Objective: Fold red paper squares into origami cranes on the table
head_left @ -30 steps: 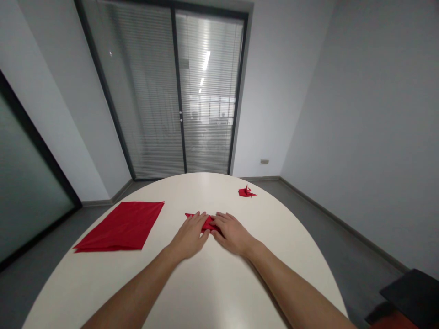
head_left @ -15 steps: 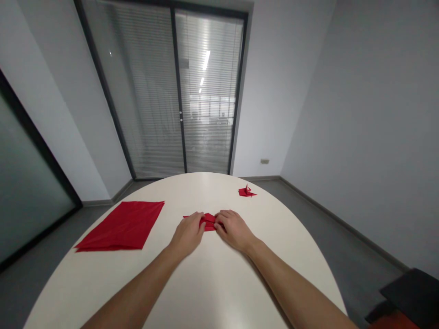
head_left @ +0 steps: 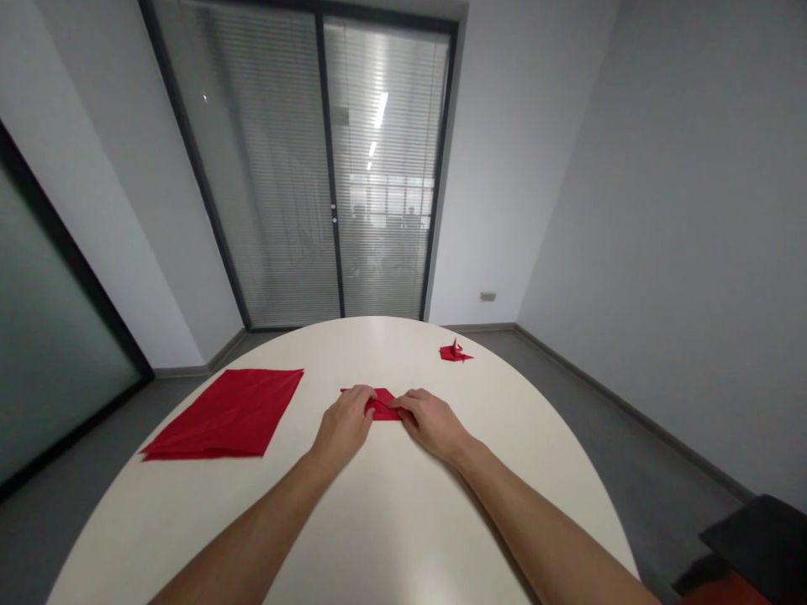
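Note:
A small folded sheet of red paper point(head_left: 383, 407) lies on the white round table point(head_left: 378, 521), between my two hands. My left hand point(head_left: 345, 418) grips its left part, thumb and fingers closed on it, and hides much of that side. At the right end, my right hand point(head_left: 432, 422) pinches the paper's edge between thumb and fingers. The middle of the paper shows between the fingertips, with a crease across it.
A stack of red paper sheets point(head_left: 230, 416) lies on the table's left side. Toward the back right stands a red folded paper crane point(head_left: 454, 351). A black chair point(head_left: 760, 538) is at the lower right. Glass doors with blinds point(head_left: 277, 193) are beyond the table.
My right fingers have shifted slightly inward and pinch the paper's edge. More of the paper's flat middle shows now. My left hand has barely moved.

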`<state>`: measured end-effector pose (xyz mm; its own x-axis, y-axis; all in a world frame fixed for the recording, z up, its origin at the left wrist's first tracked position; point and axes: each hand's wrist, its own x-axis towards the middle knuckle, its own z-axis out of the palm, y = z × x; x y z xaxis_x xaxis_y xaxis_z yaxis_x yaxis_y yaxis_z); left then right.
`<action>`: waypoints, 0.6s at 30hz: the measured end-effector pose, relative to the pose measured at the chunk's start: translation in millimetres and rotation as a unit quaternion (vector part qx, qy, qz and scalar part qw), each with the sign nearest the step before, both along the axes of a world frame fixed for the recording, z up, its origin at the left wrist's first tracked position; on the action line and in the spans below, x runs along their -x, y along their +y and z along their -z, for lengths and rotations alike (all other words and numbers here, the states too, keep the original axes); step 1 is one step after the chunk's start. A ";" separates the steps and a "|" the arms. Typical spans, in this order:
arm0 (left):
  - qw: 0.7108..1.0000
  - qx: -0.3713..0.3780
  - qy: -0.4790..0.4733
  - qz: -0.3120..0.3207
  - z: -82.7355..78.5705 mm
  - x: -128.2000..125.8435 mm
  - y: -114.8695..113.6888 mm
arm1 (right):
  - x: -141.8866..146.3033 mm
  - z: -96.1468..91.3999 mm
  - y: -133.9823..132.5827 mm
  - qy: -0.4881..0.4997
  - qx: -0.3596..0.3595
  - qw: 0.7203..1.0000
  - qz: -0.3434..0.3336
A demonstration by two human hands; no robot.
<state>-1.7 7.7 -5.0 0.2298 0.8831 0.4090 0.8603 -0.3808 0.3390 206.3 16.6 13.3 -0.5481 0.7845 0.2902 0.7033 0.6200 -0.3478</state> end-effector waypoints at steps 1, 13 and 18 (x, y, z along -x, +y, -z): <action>1.000 -0.004 0.013 0.001 -1.3 0.2 -0.1 | 0.2 -0.3 -0.1 -0.003 0.000 1.000 0.000; 0.998 -0.003 0.060 0.020 -1.4 -0.4 -1.0 | 1.5 -3.7 -2.0 0.003 0.009 0.998 -0.064; 0.999 0.014 0.025 0.043 6.0 3.1 3.5 | 2.1 -1.5 -3.3 0.048 0.042 0.994 -0.090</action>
